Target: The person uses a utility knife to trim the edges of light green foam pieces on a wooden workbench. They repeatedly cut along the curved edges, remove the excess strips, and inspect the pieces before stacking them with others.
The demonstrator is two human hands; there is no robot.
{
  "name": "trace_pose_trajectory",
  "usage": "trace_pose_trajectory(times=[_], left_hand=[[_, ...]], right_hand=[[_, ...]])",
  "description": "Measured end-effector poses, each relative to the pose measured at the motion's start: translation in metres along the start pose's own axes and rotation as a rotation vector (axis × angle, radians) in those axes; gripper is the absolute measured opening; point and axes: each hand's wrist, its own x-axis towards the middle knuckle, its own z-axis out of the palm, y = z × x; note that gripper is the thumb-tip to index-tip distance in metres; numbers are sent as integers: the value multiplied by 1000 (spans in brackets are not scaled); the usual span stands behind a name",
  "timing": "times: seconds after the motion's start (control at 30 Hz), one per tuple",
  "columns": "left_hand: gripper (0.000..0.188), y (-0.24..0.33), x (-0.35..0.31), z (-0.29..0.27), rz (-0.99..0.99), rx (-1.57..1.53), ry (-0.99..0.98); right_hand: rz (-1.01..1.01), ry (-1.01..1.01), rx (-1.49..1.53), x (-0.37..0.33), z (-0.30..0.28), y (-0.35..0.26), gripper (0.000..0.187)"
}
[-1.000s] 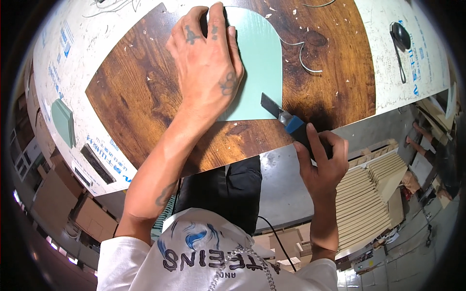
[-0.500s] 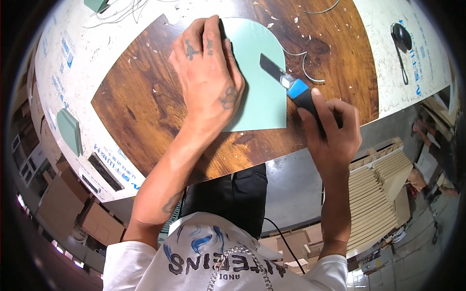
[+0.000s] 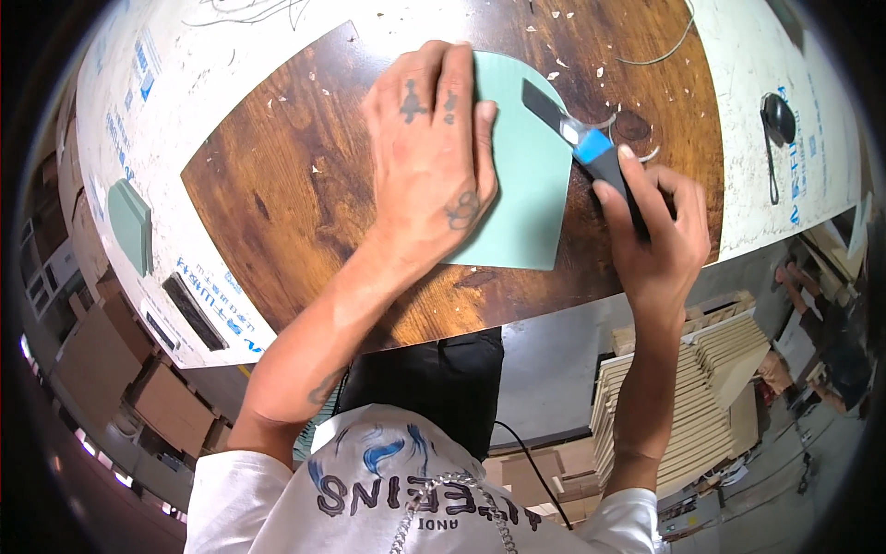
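A light green panel (image 3: 526,208) with a rounded far end lies on the brown wood-grain board (image 3: 277,175). My left hand (image 3: 429,152) rests flat on the panel's left part, fingers stretched out and close together, hiding that side. In my right hand (image 3: 660,222) is a chisel-like tool (image 3: 602,157) with a flat dark blade, blue collar and black handle. Its blade slants over the panel's right curved edge; whether it touches cannot be told. A thin curled strip (image 3: 651,155) shows beside the tool, partly hidden behind it.
Green pieces (image 3: 132,226) and a black slotted bar (image 3: 194,312) lie on the white tabletop (image 3: 161,138) at left. A rounded black object with a cord (image 3: 778,120) is at right. Another thin strip (image 3: 669,51) and several white chips lie on the board. Slatted stacked boards (image 3: 678,397) stand below right.
My right hand has moved the tool farther up along the panel's right edge toward the rounded end. My left hand keeps its place on the panel. The whole view has turned slightly.
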Motion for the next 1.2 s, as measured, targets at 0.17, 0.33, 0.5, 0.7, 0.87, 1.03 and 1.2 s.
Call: trace_pose_trajectory(times=[0.17,0.33,0.5,0.7,0.87,1.03,1.2], left_hand=[[46,-8,14,-12,146,-121,-249],[59,25,-11,-17,-226,133,-145],[54,20,-13,-10,-198,147,-101],[52,21,-12,-11,-215,168,-138],[53,20,-14,-12,-211,165,-151],[56,20,-13,-12,-195,133,-144],[58,20,-11,-14,-188,138,-131]], right_hand=[[182,-143,-21,-56,-26,-23,47],[294,-165,-20,-82,-31,-44,45],[241,-110,24,-68,-27,-32,48],[214,-84,21,-55,-18,-22,48],[191,-88,6,-52,-17,-20,46],[167,-46,9,-36,-11,-15,43],[129,-20,58,-15,-4,-4,42]])
